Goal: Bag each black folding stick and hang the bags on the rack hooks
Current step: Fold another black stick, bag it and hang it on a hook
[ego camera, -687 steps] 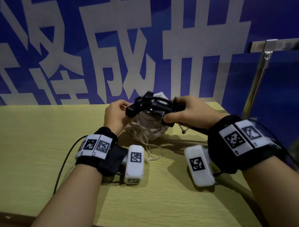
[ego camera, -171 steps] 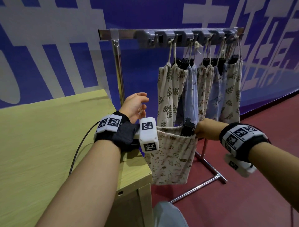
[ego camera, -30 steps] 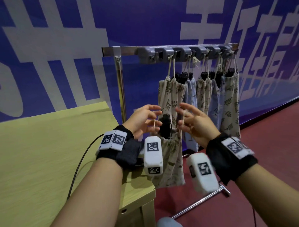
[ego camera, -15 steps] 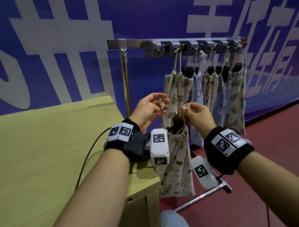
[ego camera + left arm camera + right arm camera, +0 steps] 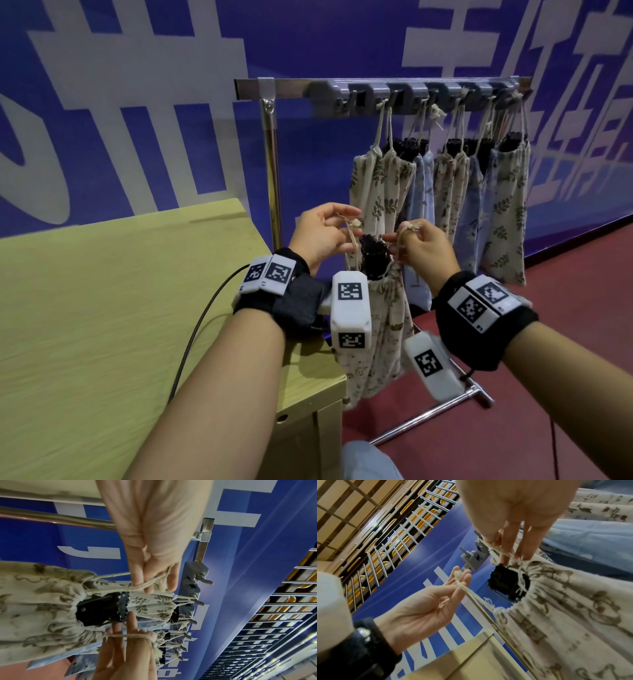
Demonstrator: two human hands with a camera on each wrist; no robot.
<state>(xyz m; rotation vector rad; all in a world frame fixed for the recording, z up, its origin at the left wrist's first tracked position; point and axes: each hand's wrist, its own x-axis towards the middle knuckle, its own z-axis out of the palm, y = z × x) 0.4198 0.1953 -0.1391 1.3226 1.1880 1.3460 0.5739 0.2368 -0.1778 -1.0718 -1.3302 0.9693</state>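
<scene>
A cream printed drawstring bag (image 5: 383, 329) hangs between my two hands, just off the table's right end. A black folding stick (image 5: 373, 253) pokes out of its gathered mouth. My left hand (image 5: 349, 224) pinches the knotted end of one drawstring. My right hand (image 5: 404, 233) holds the other drawstring, looped round a curled finger. The left wrist view shows the stick (image 5: 101, 609) between the two taut cords. In the right wrist view the bag (image 5: 565, 615) hangs below the rack hooks (image 5: 471, 558). The rack's hook strip (image 5: 411, 97) is up and behind the hands.
Several filled bags (image 5: 479, 192) hang from the middle and right hooks; the leftmost hook (image 5: 346, 102) looks bare. The rack's metal post (image 5: 272, 171) stands beside the wooden table (image 5: 102, 308). Its foot bar (image 5: 476, 394) lies on the red floor. A blue banner wall is behind.
Both hands have lifted the bag a little toward the rack. The right fingers have curled onto their cord, and the bag's mouth has drawn tighter around the stick.
</scene>
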